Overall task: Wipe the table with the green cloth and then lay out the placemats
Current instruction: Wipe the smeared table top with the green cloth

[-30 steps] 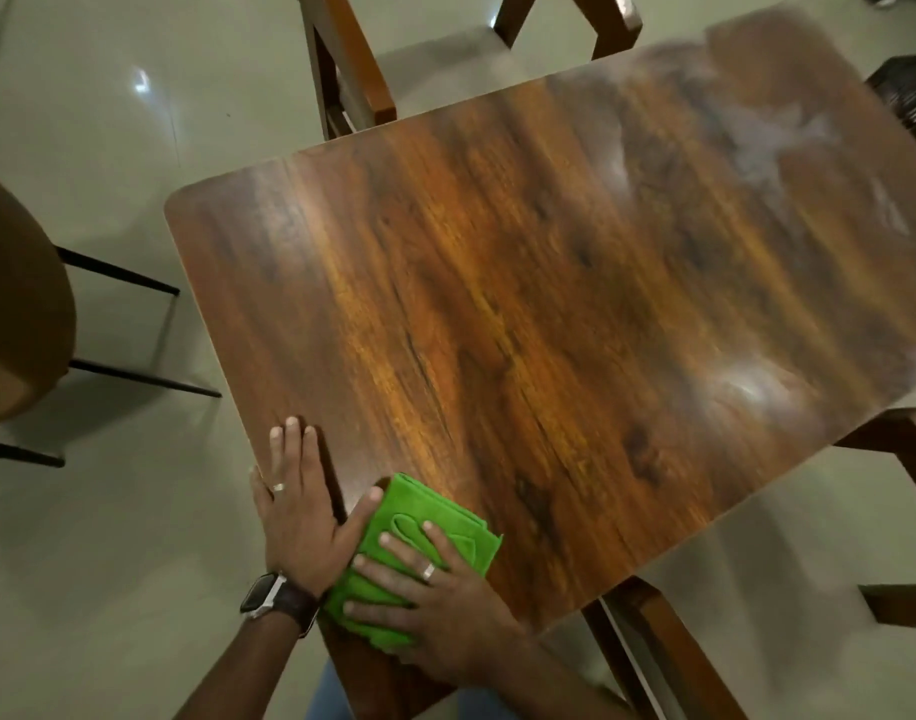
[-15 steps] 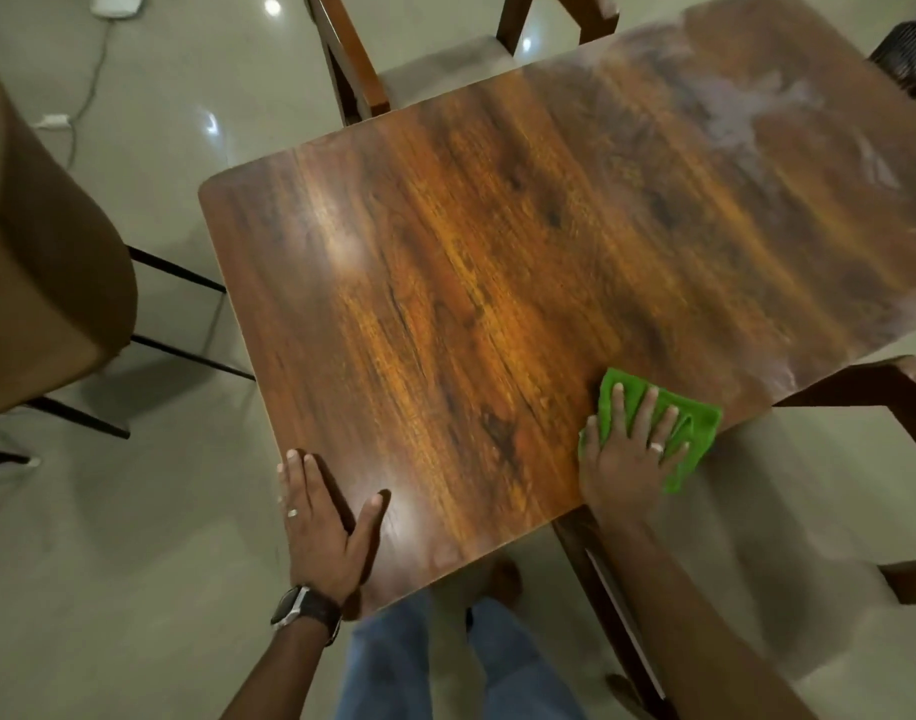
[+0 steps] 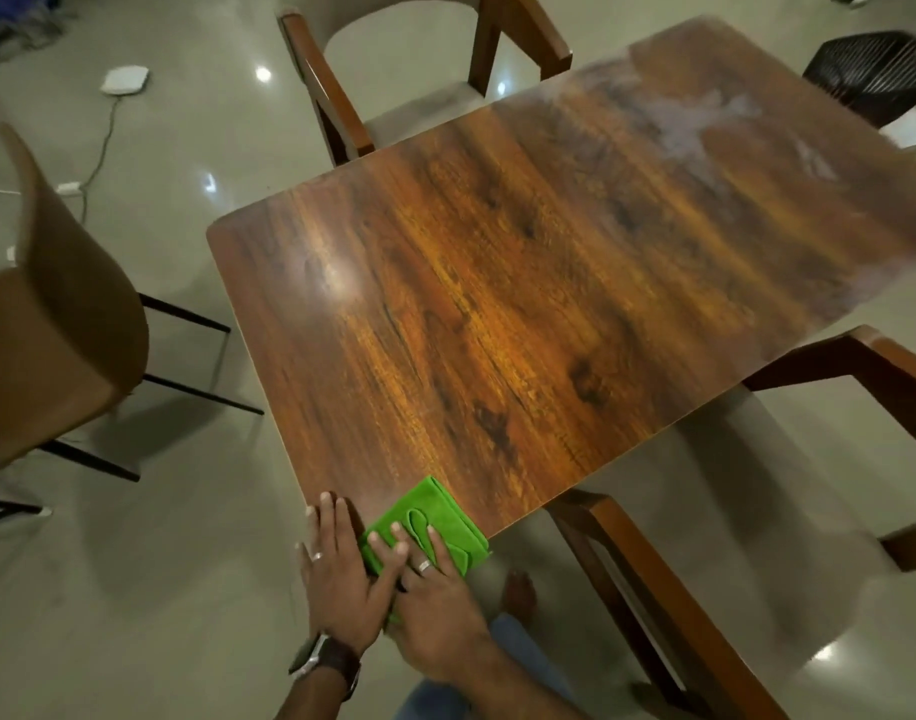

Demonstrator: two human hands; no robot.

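At the near corner of the table [image 3: 523, 314]: both hands down, green cloth [image 3: 435, 522] under the right one.

Right hand [image 3: 430, 589] lies flat on the folded cloth, fingers straight and spread, a ring on one finger, pressing it to the wood right at the table's near edge. Left hand [image 3: 336, 569] rests palm-down just beside it on the corner, fingers straight and together, ring showing, thumb side touching the cloth; a watch [image 3: 321, 662] on that wrist. Tabletop is dark glossy wood, a hazy smear toward the far end. A tan chair [image 3: 56, 345] stands off to the left, a wooden chair [image 3: 419, 65] at the far side, another wooden chair [image 3: 705, 589] at the right. A bare foot [image 3: 518, 589] shows below the table's edge.
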